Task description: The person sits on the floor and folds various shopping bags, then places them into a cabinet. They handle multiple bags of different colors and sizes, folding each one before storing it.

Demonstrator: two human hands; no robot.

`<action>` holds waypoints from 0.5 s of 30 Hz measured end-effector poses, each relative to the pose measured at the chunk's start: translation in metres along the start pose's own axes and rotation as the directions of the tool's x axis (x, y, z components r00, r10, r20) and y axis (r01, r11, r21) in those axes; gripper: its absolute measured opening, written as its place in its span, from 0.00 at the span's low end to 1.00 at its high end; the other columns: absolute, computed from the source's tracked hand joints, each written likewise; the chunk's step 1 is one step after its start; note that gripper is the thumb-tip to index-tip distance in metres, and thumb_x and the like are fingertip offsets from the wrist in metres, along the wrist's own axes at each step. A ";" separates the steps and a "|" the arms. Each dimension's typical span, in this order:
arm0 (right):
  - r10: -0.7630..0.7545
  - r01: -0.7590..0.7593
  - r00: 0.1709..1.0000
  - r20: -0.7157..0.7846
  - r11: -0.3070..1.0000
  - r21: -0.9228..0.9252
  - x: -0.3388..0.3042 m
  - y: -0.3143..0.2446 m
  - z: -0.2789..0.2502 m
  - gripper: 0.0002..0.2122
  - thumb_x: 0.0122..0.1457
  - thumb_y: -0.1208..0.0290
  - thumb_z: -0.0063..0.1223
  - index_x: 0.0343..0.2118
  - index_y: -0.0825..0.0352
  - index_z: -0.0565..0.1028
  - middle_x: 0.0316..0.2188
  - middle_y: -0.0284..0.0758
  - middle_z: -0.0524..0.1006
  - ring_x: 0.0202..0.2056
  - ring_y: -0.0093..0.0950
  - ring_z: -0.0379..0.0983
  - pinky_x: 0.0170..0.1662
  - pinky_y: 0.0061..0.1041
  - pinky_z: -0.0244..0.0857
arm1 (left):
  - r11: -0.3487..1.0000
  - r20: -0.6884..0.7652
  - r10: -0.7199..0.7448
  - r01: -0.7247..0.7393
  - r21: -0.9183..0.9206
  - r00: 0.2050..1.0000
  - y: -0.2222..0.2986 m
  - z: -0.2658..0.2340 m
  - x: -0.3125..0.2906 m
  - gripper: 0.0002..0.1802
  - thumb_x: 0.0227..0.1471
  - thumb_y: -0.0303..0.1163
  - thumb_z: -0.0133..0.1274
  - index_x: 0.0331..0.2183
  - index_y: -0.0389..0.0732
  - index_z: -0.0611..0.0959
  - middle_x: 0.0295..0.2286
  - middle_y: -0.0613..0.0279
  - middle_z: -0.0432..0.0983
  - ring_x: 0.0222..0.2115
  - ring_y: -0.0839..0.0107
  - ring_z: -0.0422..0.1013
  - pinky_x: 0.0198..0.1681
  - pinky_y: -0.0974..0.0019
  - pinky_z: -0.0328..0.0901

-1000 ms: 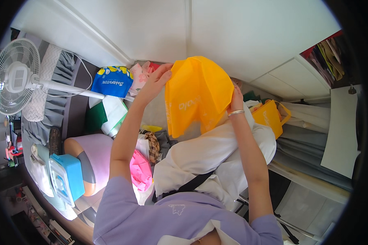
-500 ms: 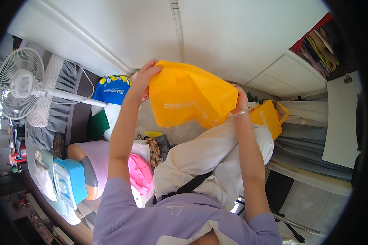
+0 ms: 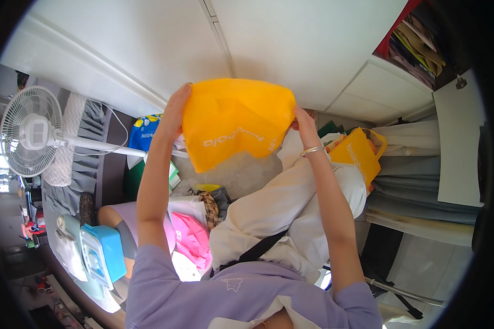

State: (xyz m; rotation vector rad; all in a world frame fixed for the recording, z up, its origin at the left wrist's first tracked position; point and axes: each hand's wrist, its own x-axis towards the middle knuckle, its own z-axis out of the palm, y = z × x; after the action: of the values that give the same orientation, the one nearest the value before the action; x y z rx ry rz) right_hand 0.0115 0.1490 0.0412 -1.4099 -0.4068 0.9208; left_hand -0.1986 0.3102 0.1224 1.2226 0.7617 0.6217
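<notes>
Between both hands a yellow fabric bag [image 3: 233,118] with pale printing hangs spread out, its lower edge uneven. My left hand [image 3: 174,111] is closed on its left side. At the right side my right hand [image 3: 306,126], with a bangle at the wrist, pinches the bag's edge. Another yellow bag [image 3: 355,155] with a looped handle and things inside stands beyond my right forearm, close to my white-trousered knee. Past my left hand sits a blue bag [image 3: 141,135] with a yellow pattern, partly covered by my arm and a fan pole.
A white standing fan [image 3: 37,131] leans in at the left. White cabinet doors [image 3: 291,46] rise ahead. Near my left arm are a blue box [image 3: 107,249], pink cloth [image 3: 189,238] and bundled clothes [image 3: 217,203]. Curtain-like grey fabric [image 3: 403,186] hangs at the right.
The bag has shifted left and its right side has come up, so it hangs more level. My hands moved left with it, still gripping. The whole view has turned slightly.
</notes>
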 end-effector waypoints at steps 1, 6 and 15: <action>-0.058 0.058 0.998 0.039 0.998 0.019 0.006 0.008 0.002 0.12 0.49 0.62 0.42 0.27 0.68 0.67 0.21 0.28 0.66 0.21 0.15 0.59 0.25 0.10 0.54 | 0.998 -0.012 -0.040 0.039 -0.055 0.999 0.002 0.004 -0.003 0.19 0.44 0.42 0.41 0.35 0.38 0.67 0.29 0.60 0.65 0.33 0.74 0.61 0.36 0.75 0.57; -0.229 0.246 0.967 -0.111 0.953 0.177 -0.001 0.005 0.022 0.10 0.49 0.66 0.44 0.27 0.69 0.67 0.21 0.26 0.67 0.23 0.13 0.60 0.27 0.11 0.55 | 0.974 -0.036 -0.125 0.115 -0.195 0.992 0.007 0.019 -0.009 0.18 0.44 0.43 0.41 0.33 0.38 0.67 0.28 0.60 0.66 0.31 0.74 0.63 0.33 0.74 0.60; -0.211 0.229 0.955 0.208 0.971 -0.067 -0.007 -0.014 -0.028 0.08 0.48 0.71 0.44 0.17 0.66 0.64 0.14 0.20 0.59 0.18 0.10 0.50 0.20 0.10 0.46 | 0.753 -0.034 0.377 -0.286 0.593 0.925 0.012 -0.006 0.008 0.14 0.39 0.32 0.48 0.12 0.39 0.64 0.10 0.70 0.56 0.14 0.82 0.55 0.17 0.78 0.52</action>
State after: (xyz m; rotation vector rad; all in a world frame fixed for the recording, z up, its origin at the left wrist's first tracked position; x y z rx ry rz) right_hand 0.0320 0.1266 0.0521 -1.3263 -0.7500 0.8715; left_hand -0.1989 0.3225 0.1318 1.9275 0.9054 0.8144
